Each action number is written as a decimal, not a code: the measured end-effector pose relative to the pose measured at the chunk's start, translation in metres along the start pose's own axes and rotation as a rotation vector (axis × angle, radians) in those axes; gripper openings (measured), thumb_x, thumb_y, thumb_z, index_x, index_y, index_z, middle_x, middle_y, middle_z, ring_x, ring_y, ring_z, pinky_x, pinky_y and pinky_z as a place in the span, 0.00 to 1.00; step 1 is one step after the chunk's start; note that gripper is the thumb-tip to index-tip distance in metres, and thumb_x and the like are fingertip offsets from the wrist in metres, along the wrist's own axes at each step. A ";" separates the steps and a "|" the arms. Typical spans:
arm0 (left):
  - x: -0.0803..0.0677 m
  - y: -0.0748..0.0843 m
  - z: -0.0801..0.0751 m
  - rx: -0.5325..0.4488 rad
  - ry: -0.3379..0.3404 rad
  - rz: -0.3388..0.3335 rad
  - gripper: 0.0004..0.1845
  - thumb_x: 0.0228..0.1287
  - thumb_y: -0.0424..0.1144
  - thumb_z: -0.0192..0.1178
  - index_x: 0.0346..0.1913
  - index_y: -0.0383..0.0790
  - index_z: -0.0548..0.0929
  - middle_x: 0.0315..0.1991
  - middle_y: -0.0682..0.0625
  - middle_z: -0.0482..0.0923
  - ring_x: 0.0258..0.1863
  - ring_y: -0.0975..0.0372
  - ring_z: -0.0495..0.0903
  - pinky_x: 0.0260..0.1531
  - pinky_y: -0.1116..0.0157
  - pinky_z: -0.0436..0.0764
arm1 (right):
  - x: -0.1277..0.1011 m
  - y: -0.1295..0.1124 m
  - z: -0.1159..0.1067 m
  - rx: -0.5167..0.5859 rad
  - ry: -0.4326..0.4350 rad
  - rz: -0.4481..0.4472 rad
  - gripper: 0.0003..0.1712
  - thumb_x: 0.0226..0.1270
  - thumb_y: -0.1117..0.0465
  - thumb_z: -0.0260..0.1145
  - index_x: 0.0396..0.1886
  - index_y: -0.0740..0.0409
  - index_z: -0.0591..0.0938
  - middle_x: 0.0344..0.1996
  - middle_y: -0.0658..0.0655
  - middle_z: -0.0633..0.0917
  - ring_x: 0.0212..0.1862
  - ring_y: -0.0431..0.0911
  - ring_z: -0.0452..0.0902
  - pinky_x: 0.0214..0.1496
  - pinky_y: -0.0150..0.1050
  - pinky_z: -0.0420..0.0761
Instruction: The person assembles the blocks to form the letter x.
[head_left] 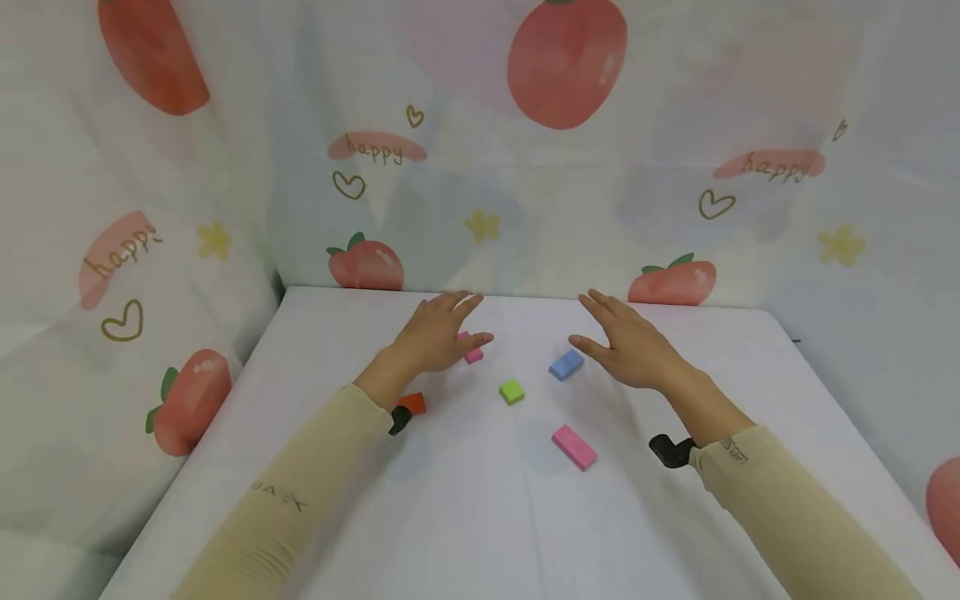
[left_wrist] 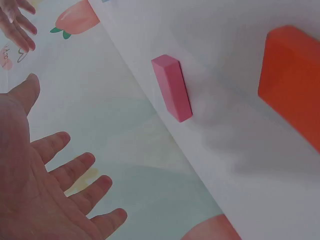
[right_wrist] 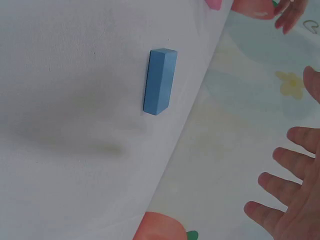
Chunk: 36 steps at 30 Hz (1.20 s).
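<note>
At the far left, patterned cloth [head_left: 45, 417] hangs beside the worktop [head_left: 465, 533], and the same print runs across the back, beyond both hands. A beige sleeve [head_left: 292, 483] leads up to the left hand [head_left: 431, 336], which is held above the worktop with its fingers spread and its thumb apart; it grips nothing. Below the left wrist, on the near side of that hand, lies a red-orange block [head_left: 415, 403], partly covered by a black piece [head_left: 401, 420] at the cuff. A pink block [head_left: 473, 356] lies under the left thumb, which hides part of it in the head view; the left wrist view shows it whole, apart from the fingers.

Between the two hands, slightly nearer the person, sits a small green block [head_left: 512, 392]. Further right, a blue block [head_left: 566, 365] lies just left of the right hand, near its thumb. A second pink block [head_left: 573, 447] lies nearer the person than either hand, left of the right wrist. The right hand [head_left: 630, 343] is raised too, fingers extended and thumb apart, holding nothing. Another black piece [head_left: 670, 451] juts from its beige cuff [head_left: 731, 458].
</note>
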<state>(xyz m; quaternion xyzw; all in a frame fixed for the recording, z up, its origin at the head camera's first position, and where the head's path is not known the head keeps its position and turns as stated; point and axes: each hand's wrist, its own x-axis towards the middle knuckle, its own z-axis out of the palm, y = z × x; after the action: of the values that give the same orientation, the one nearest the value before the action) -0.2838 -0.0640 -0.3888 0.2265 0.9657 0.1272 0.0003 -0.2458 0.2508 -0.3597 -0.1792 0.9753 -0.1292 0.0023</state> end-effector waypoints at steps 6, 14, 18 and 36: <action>0.000 0.008 0.011 -0.030 -0.011 0.012 0.41 0.65 0.69 0.47 0.76 0.56 0.53 0.75 0.50 0.55 0.74 0.52 0.55 0.73 0.49 0.52 | -0.012 0.000 0.003 0.010 -0.006 -0.007 0.46 0.69 0.36 0.54 0.78 0.52 0.50 0.77 0.60 0.52 0.75 0.64 0.48 0.71 0.65 0.53; -0.001 0.012 0.018 -0.074 -0.017 0.035 0.41 0.65 0.69 0.48 0.76 0.54 0.55 0.74 0.51 0.59 0.74 0.54 0.57 0.74 0.54 0.53 | -0.021 -0.001 0.005 0.024 0.005 -0.003 0.46 0.69 0.35 0.54 0.77 0.51 0.53 0.76 0.59 0.54 0.75 0.63 0.50 0.69 0.66 0.57; -0.001 0.013 0.020 -0.095 -0.021 0.048 0.41 0.65 0.69 0.47 0.76 0.54 0.55 0.73 0.51 0.60 0.73 0.54 0.58 0.73 0.54 0.54 | -0.025 -0.003 0.005 0.030 0.009 -0.002 0.45 0.68 0.36 0.56 0.77 0.50 0.54 0.76 0.59 0.55 0.74 0.63 0.52 0.68 0.67 0.58; -0.005 0.016 0.029 -0.265 -0.036 -0.022 0.38 0.64 0.63 0.56 0.74 0.55 0.61 0.70 0.50 0.64 0.68 0.52 0.65 0.67 0.51 0.66 | -0.033 -0.006 0.019 0.068 -0.026 0.011 0.45 0.66 0.36 0.59 0.76 0.49 0.57 0.71 0.61 0.63 0.70 0.60 0.59 0.63 0.65 0.67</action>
<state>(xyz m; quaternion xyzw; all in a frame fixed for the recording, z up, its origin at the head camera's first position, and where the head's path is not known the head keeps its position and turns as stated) -0.2701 -0.0452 -0.4135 0.2162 0.9427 0.2494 0.0486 -0.2119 0.2526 -0.3778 -0.1754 0.9712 -0.1597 0.0216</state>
